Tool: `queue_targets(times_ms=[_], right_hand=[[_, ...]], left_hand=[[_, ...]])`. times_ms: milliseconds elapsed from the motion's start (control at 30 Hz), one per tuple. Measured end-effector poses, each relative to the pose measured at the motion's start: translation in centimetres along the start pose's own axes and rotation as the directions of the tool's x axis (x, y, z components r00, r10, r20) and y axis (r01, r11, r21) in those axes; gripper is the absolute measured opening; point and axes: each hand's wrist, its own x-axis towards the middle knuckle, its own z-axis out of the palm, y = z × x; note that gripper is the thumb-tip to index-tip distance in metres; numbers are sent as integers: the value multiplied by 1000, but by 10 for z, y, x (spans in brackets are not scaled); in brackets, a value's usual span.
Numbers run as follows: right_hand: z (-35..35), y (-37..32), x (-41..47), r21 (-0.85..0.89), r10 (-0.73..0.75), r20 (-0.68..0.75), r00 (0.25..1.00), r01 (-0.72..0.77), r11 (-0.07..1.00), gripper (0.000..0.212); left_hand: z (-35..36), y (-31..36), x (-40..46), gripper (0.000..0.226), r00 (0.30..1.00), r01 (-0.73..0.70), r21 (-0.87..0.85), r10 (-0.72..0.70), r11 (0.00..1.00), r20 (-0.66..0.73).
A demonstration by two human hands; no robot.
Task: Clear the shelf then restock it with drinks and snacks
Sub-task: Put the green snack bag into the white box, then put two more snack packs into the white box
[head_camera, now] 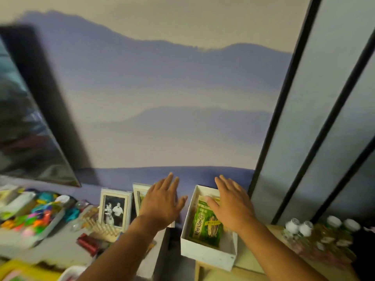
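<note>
head camera is showing both hands spread flat, holding nothing. the right hand (229,207) is hovering over the green snack packet (205,225) lying in the white box (207,254), probably reaching to grasp it, while the left hand (162,203) is hanging before a photo frame (114,209).

A wall mural (162,88) of hazy purple mountains filled my view. At nine o'clock leaned a dark framed panel (30,118); at three o'clock stood pale panels with black strips (324,118).
</note>
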Motion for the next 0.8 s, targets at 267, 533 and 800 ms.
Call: queue_targets(times_ms=[267, 533, 800], right_hand=[[4, -142, -67, 40, -165, 17, 986, 164, 986, 78], [54, -375, -150, 53, -411, 51, 910, 409, 911, 75], [106, -560, -221, 50, -516, 104, 850, 514, 856, 76]], left_hand=[[-63, -100, -150, 78, 966, 252, 0, -251, 968, -61], [-107, -260, -358, 79, 866, 486, -7, -483, 874, -132], [-145, -412, -517, 88, 795, 595, 20, -584, 804, -163]])
